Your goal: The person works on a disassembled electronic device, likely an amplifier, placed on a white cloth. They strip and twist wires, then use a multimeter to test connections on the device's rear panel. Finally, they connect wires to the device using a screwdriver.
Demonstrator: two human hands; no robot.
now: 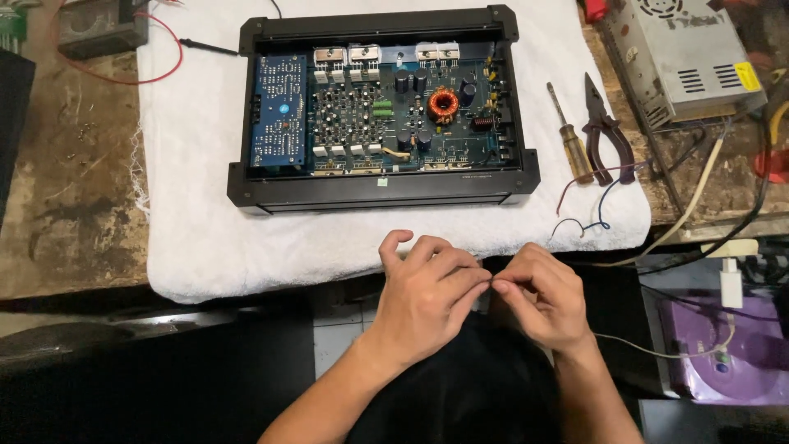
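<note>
An opened black amplifier case [378, 193] lies on a white towel [205, 205], its green circuit board with a copper coil [444, 103] and a blue board [279, 107] exposed. My left hand [423, 296] and my right hand [542, 296] meet at their fingertips below the towel's front edge, over my lap. They pinch something very small between them; I cannot make out what it is. Neither hand touches the amplifier.
A screwdriver [569, 136] and pliers [606, 131] lie on the towel to the right of the case. A grey metal power supply [678, 53] sits at the back right, with cables hanging off the worn wooden bench [66, 205]. A red wire and a black probe [209, 47] lie at the back left.
</note>
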